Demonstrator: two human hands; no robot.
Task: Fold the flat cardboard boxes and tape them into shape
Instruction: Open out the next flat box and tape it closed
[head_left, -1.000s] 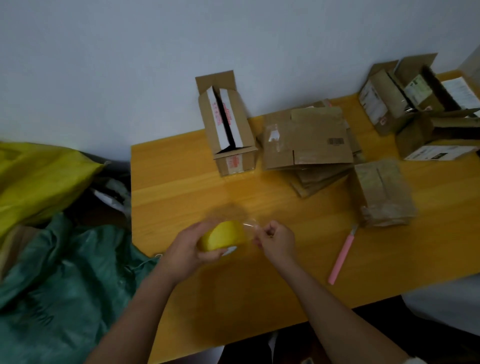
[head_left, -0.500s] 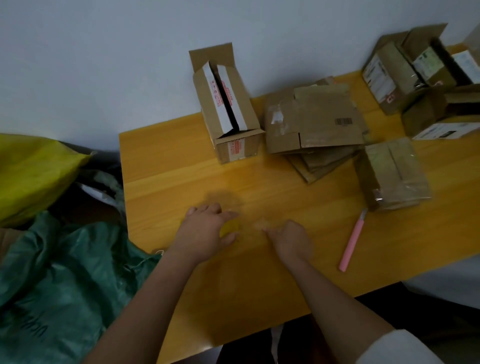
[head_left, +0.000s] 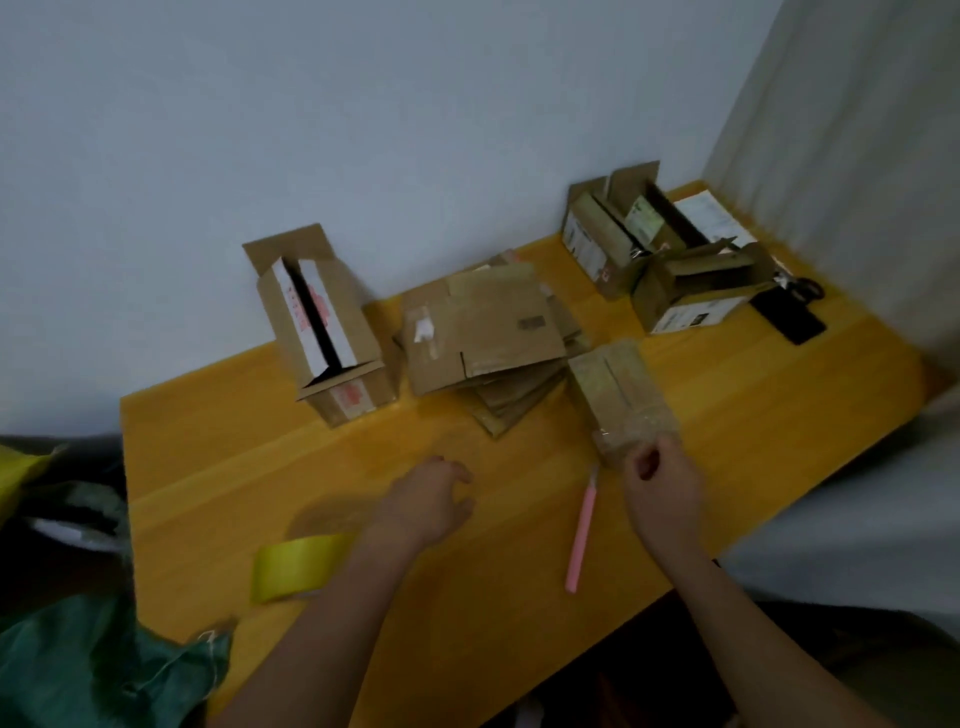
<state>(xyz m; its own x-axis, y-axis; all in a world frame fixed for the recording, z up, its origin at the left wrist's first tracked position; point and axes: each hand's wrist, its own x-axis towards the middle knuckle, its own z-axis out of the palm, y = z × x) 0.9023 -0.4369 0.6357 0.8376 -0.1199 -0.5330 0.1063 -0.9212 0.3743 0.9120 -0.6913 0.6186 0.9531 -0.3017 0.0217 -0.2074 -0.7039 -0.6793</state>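
- Now reaching right hand (head_left: 662, 491), fingers curled onto near end of taped box (head_left: 621, 402), likely to pull it closer.
- Resting left hand (head_left: 431, 501) loose on table (head_left: 218, 467), holding nothing; tape roll (head_left: 298, 566) parked beside for later.

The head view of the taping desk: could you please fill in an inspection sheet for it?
Surface: yellow wooden table, against a wall.
Job's things: yellow tape roll near the front left edge; flat cardboard stack; small taped box; upright open box.
Clutter: pink cutter; open boxes and scissors far right.
Grippers: left hand relaxed over the table, empty; right hand at the small taped box's near end, fingers curled, grip unclear.
Cables: nothing seen.
Surroundings: green sack at left.
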